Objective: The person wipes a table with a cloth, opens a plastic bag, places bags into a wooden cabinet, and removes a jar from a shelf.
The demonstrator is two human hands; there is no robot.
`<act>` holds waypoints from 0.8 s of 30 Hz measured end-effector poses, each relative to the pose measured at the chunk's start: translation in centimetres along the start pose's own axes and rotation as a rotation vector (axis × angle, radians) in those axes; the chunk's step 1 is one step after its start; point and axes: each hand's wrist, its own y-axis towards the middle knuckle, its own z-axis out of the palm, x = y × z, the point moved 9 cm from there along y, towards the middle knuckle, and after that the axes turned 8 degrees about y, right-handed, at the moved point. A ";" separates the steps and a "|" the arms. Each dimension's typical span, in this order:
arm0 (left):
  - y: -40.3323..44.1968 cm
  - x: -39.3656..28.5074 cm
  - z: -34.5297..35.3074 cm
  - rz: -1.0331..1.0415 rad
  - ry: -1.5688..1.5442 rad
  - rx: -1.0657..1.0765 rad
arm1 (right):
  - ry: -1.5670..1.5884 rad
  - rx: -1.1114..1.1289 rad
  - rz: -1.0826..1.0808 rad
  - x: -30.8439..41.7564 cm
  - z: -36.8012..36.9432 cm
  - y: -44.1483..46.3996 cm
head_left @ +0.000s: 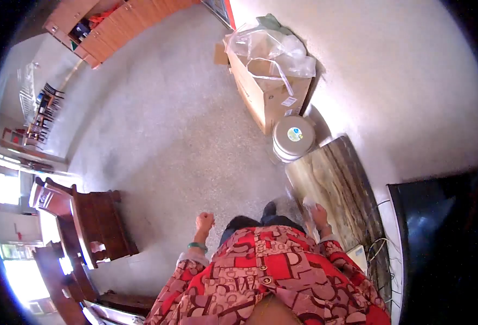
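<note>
My left hand [205,221] hangs beside my body over the grey floor, its fingers curled closed, with a green band on the wrist. On the other side, my right hand [318,215] is near the edge of a wood-grain table [336,184]. Something small and whitish [308,202] shows at its fingertips, too blurred to name. Beyond the table stands a round container [294,135] with a beige lid and a sticker. Behind that is an open cardboard box [255,100] with clear plastic [298,59] over its top.
Dark wooden furniture [101,225] stands at the left. Wooden cabinets [106,40] line the upper left, and chairs [43,116] are farther off. A black panel [439,227] is at the right, with cables [379,246] beside the table.
</note>
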 end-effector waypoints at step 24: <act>34.5 -58.3 4.1 0.643 0.253 -0.038 | 0.618 -0.548 0.781 10.4 6.7 10.2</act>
